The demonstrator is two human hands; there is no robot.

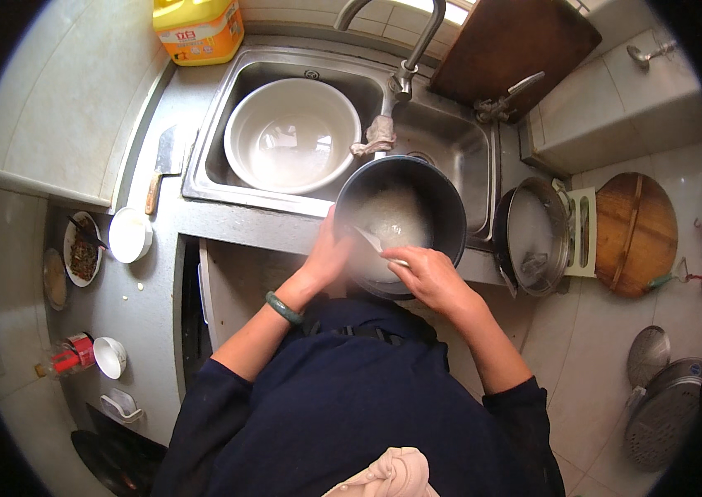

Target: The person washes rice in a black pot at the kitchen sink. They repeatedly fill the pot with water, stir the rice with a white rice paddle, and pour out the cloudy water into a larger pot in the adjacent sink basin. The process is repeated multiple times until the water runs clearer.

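Note:
A dark round pot (447, 233) with whitish, cloudy contents is tilted at the front edge of the double sink. My left hand (328, 255) holds its left rim, partly blurred by haze. In my right hand (428, 273) is a light-coloured spoon or rice paddle (368, 238), its end over the inside of the pot. Behind and to the left, a large white basin (292, 136) sits in the left bowl of the steel sink (208, 177). A wrung cloth (378, 136) hangs on the divider beneath the faucet (405, 77).
A cleaver (168, 155) lies left of the sink near a white bowl (130, 235) and a dish of food (83, 258). A metal pan (537, 236) and a round wooden board (636, 235) stand at right. A yellow detergent jug (197, 31) is at the back left.

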